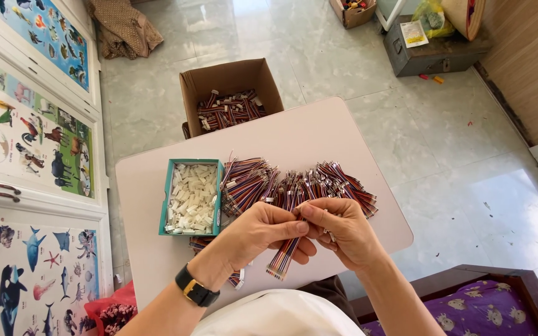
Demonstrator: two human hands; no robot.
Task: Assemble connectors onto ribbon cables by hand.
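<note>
Count, head view: two hands, left hand (pixel 258 231) and right hand (pixel 344 231). One ribbon cable (pixel 286 252) between them. One bench (pixel 157 249). One teal tray (pixel 168 193) of white connector housings, too many to count. One open cardboard box (pixel 228 78) of cable bundles. Loose cables (pixel 300 183) on the bench: uncountable heap. One wristwatch (pixel 195 289). One grey metal case (pixel 434 53).

Both hands, left (pixel 263 231) and right (pixel 344 230), pinch one ribbon cable (pixel 283 254) above the tabletop (pixel 312 134), near a cable pile (pixel 300 183) and a connector box (pixel 192 196).
</note>
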